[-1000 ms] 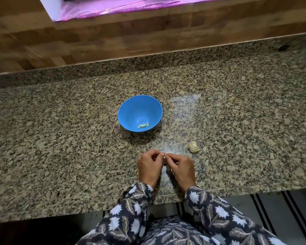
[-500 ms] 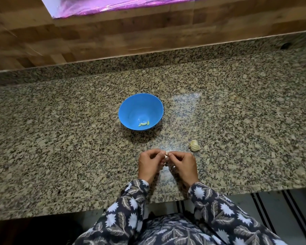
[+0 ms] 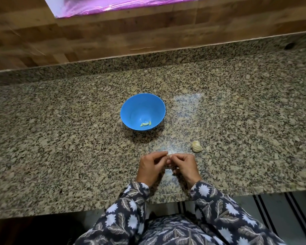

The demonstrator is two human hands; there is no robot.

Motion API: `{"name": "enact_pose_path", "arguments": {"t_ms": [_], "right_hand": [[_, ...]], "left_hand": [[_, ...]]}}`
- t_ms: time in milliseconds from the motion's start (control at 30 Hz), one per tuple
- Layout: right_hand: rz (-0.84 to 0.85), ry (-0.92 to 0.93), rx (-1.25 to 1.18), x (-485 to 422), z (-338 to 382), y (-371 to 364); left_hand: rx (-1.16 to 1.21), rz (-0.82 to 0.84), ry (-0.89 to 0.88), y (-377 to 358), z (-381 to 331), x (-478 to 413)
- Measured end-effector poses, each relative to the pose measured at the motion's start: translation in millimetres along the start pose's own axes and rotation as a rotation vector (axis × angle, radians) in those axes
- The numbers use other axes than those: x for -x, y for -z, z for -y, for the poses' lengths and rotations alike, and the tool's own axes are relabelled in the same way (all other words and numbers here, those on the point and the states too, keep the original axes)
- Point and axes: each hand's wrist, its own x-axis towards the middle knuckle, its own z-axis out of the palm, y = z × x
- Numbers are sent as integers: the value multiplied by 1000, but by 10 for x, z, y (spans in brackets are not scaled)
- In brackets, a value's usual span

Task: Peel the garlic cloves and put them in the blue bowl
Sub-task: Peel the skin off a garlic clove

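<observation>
I note the left hand (image 3: 151,167) and right hand (image 3: 185,167) side by side over the granite counter (image 3: 60,138) near its front edge, fingers curled, both pinching one small garlic clove (image 3: 170,156) where their fingertips meet. Just beyond the right hand lies a garlic cluster (image 3: 196,146). Farther back stands the blue bowl (image 3: 129,110), with peeled cloves (image 3: 145,123) inside
</observation>
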Motion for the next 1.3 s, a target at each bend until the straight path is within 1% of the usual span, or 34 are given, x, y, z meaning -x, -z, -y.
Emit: {"name": "enact_pose_path", "arguments": {"t_ms": [100,267,367,433,467,600,800,1033,1300], "right_hand": [[7,10,52,-35,-33,-3],[-1,48,86,-81,-52,-1],[-52,31,58,-82,-75,7],[-95,40,78,-83,-69,17],[-115,54,108,-82,-55,23],[-144,185,309,-67,-11,53],[-99,388,575,-7,-9,66],[-108,457,611,8,-2,59],[-77,434,651,-11,0,73]], "left_hand": [[123,-8,117,10,36,-47],[551,18,367,19,-9,-64],[854,31,527,44,-32,-40],[1012,35,588,65,-44,-35],[1047,40,599,72,-47,-37],[1001,51,589,76,-61,-48],[868,54,520,49,-80,-54],[695,48,439,37,-84,-63],[620,52,369,31,-60,-69]]}}
